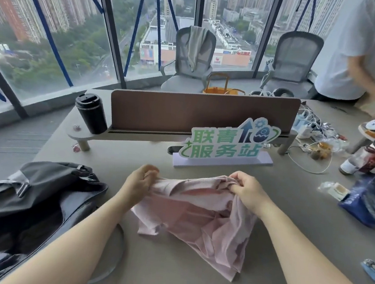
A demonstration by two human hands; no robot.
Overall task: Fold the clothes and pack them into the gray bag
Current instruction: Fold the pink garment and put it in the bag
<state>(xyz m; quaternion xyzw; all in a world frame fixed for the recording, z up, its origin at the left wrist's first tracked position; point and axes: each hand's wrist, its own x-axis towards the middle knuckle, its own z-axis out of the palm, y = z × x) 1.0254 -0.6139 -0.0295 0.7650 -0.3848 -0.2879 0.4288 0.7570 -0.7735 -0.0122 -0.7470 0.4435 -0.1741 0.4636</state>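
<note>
A pink garment [199,215] lies crumpled in the middle of the grey table [190,281], its far edge lifted. My left hand [139,180] pinches the garment's far left corner. My right hand [247,189] grips the far right corner, with cloth bunched under the fingers. The gray bag [27,199] sits open at the left edge of the table, beside my left forearm, with dark cloth visible inside it.
A green-lettered sign [225,143] on a white base stands just beyond the garment. Behind it are a brown divider [199,110] and a black cup [91,113]. A blue bag [372,198], bottle [365,156] and cables lie at right. A person in white [365,49] stands far right.
</note>
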